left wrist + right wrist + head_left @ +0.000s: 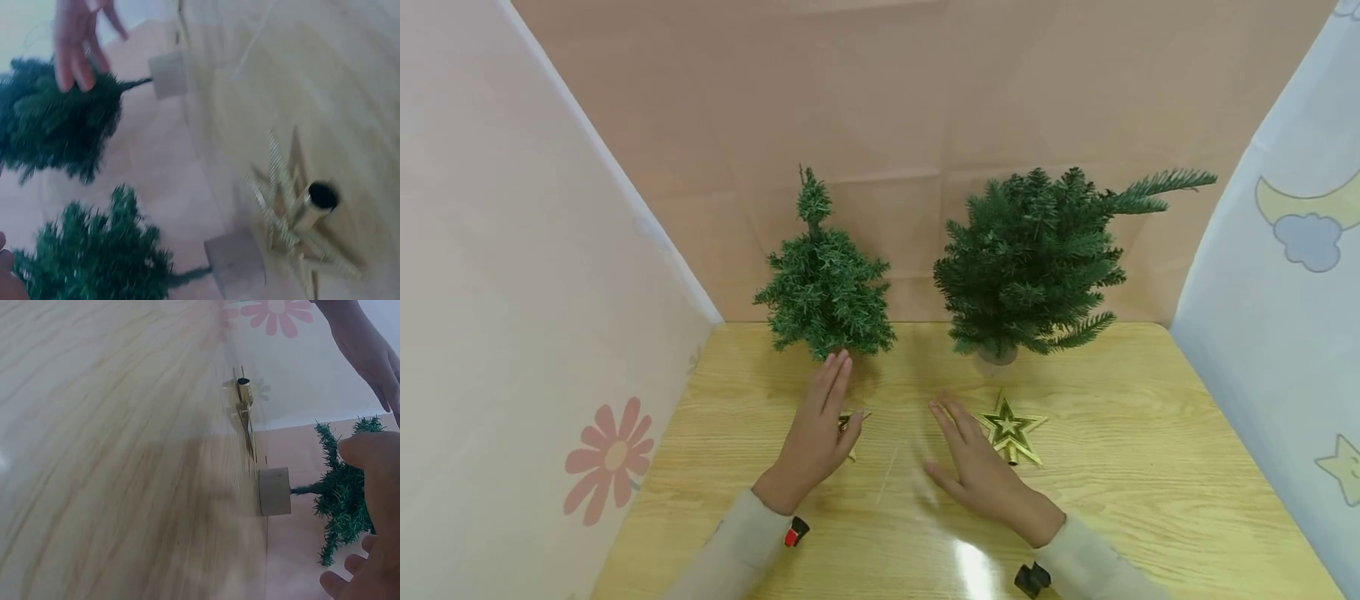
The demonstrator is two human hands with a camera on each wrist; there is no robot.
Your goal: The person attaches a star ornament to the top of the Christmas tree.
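Observation:
My left hand [814,437] hovers with straight fingers over a gold star tree topper, which it partly hides in the head view; the left wrist view shows that star [290,219] with its socket. In front of these fingers stands a small artificial Christmas tree [827,292] with a narrow top. My right hand [981,471], fingers extended and holding nothing, is just left of a second gold star topper [1009,427] lying flat. Behind that star is a bushier artificial Christmas tree [1030,258], one long branch sticking out to the right.
Both trees stand on round bases, such as the grey base [275,491] in the right wrist view. The wooden table [1120,467] meets a pinkish backdrop [880,100]. Patterned cloths hang at the left [512,250] and right [1292,350].

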